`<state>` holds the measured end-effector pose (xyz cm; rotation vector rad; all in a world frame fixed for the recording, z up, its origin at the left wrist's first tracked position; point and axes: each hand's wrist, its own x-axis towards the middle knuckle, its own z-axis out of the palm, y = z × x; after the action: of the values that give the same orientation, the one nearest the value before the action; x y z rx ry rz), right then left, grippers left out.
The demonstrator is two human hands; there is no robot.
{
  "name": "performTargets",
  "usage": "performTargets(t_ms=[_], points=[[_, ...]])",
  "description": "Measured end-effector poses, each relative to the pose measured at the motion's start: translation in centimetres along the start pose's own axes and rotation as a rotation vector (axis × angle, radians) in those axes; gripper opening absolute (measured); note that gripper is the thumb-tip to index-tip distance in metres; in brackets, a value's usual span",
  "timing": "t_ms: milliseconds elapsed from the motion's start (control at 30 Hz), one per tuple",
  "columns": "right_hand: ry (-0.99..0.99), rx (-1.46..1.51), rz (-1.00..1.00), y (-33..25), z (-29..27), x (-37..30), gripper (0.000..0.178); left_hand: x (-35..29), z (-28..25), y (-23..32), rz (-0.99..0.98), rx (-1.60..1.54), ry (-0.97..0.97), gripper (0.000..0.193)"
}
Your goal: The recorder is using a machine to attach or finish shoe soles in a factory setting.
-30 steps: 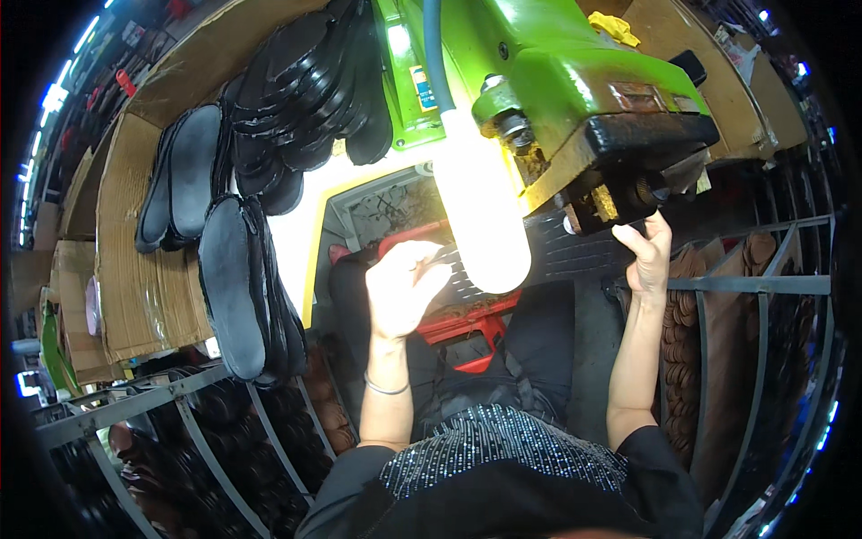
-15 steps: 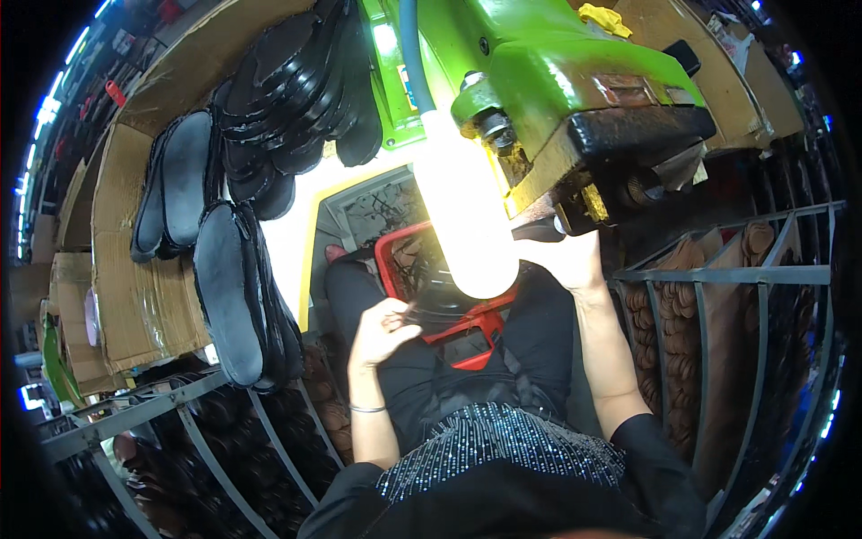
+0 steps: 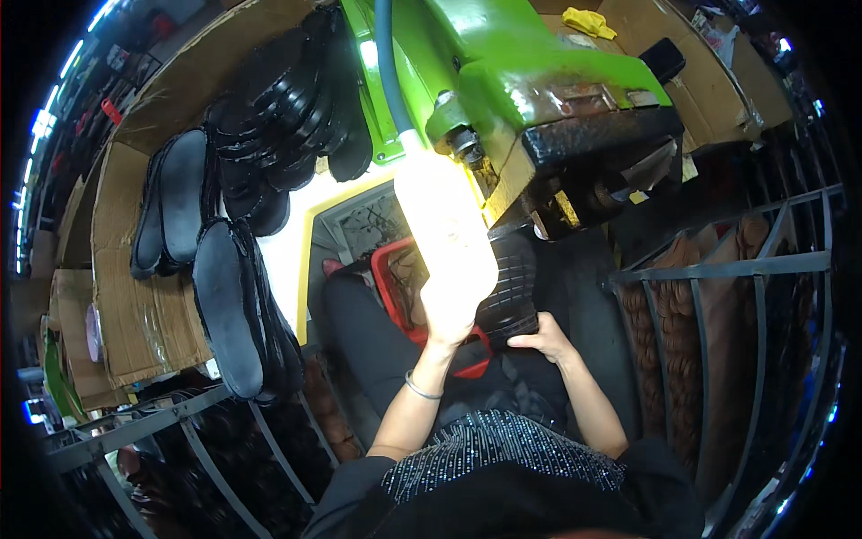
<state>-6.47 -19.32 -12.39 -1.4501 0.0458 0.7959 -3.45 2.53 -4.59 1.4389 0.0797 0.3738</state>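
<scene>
A black shoe sole with a grooved tread stands between my lap and the green machine. My right hand grips its near end, with the thumb laid across the edge. My left hand is beside the sole on its left. The glowing lamp tube hides the fingers of that hand, so their grip does not show. A green machine with a dark, worn head stands just beyond the sole. Below the lamp, a red plastic frame sits between my legs.
Stacked black soles lie at the left edge of the worktop, by an opened cardboard box. Metal racks with brown soles stand on the right, another rack at lower left. A yellow cloth lies behind the machine.
My left hand has moved right and up, behind the lamp's glare. My right hand has come down from the machine head to the near end of the sole, now in plain view.
</scene>
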Motion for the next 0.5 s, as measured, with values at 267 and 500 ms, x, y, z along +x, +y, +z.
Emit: performTargets(t_ms=[267,500], points=[[0.559,0.464,-0.500,-3.9,-9.7,-2.2,0.035,1.2,0.6,1.4,0.087,0.195,-0.092,0.041],[0.479,-0.034,-0.718,-18.2,-8.0,1.7,0.022,3.6,-2.2,4.6,-0.002,0.102,-0.103,0.030]])
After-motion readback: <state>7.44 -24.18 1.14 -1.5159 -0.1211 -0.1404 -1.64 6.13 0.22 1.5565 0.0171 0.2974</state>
